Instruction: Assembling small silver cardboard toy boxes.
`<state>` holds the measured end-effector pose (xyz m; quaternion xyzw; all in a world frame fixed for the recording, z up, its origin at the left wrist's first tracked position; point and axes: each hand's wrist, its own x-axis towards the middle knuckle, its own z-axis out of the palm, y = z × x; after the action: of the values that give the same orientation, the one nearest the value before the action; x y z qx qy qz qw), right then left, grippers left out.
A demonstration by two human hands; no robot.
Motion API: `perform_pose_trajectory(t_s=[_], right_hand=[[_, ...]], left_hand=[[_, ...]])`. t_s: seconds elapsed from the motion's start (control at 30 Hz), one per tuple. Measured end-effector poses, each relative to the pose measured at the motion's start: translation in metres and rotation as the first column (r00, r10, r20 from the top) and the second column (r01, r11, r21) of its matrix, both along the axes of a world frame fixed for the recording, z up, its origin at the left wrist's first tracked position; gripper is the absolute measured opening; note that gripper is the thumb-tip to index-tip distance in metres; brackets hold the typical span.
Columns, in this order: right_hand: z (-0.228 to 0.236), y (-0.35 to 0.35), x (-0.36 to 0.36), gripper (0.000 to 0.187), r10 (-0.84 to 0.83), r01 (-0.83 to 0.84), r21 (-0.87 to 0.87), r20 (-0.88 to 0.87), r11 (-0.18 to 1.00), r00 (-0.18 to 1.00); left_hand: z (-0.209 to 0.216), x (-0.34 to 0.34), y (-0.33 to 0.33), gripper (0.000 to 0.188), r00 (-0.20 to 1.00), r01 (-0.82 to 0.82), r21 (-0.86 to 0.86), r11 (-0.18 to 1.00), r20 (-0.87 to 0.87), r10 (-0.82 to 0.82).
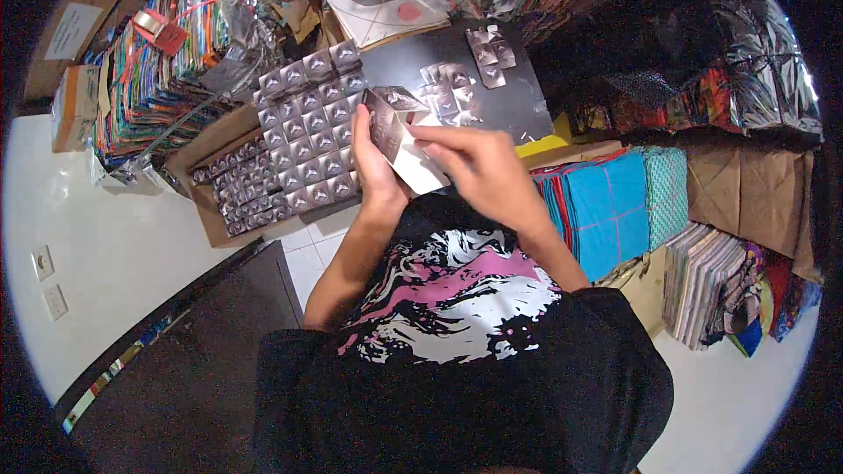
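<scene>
Dark desk [520,98] ahead: over its near edge, my left grip [378,167] holds an open carton [386,130]; my right grip [486,167] pinches its rim. Light, even pressure should avoid crumpling.

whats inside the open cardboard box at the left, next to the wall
Rows of small dark printed cartons show inside the cardboard box. Anything beneath their top layer is covered and cannot be seen.
</scene>
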<state>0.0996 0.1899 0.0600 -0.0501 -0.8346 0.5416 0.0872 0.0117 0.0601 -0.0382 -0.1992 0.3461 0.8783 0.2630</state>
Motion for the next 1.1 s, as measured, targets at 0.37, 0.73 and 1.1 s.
perform_pose_trajectory(t_s=[0.37, 0.73, 1.1], right_hand=[[-0.047, 0.056, 0.002, 0.017, 0.088, -0.089, 0.024, 0.047, 0.996, 0.995], [-0.03, 0.092, -0.007, 0.017, 0.205, -0.181, -0.209, 0.097, 0.961, 0.974], [-0.096, 0.111, -0.023, 0.065, 0.292, -0.29, -0.452, -0.067, 0.844, 0.954]], left_hand=[[0.027, 0.036, 0.073, 0.034, 0.803, -0.296, -0.311, 0.903, -0.592, 0.06], [0.015, 0.028, 0.092, 0.036, 0.962, -0.178, -0.316, 0.932, -0.257, 0.096], [-0.034, 0.013, 0.05, 0.059, 0.979, 0.163, 0.207, 0.965, 0.085, -0.184]])
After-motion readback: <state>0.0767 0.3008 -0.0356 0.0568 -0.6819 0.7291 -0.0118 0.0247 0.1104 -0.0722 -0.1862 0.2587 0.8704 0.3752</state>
